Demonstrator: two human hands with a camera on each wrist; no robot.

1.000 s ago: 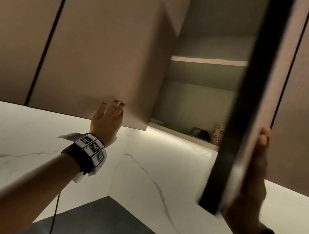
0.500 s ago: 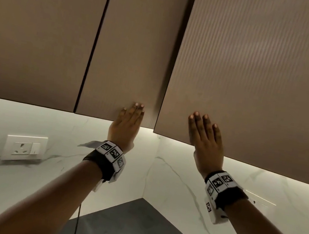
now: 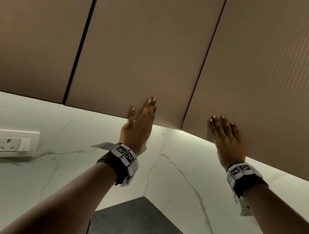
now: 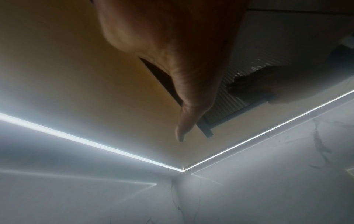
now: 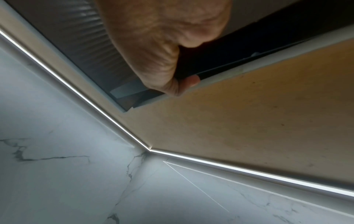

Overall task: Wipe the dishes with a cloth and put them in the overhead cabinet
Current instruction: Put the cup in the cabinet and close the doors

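Observation:
Two brown ribbed overhead cabinet doors meet in the corner, both closed. My left hand [image 3: 142,115] lies flat with straight fingers against the bottom of the left door [image 3: 140,45]. My right hand [image 3: 225,132] presses flat on the lower edge of the right door [image 3: 274,74]. In the left wrist view my left hand [image 4: 180,84] covers the door's lower edge, and in the right wrist view my right hand [image 5: 162,50] sits against its door's edge. No dishes or cloth are in sight; the cabinet's inside is hidden behind the doors.
A white wall socket [image 3: 13,143] sits on the marble backsplash [image 3: 67,134] at left. The dark countertop [image 3: 143,230] fills the corner below. A light strip [image 4: 95,144] runs under the cabinets. A third closed door [image 3: 32,30] is further left.
One second ago both doors stood open, showing shelves with items inside. Both hands pushed the doors closed, and now they rest flat on the closed fronts.

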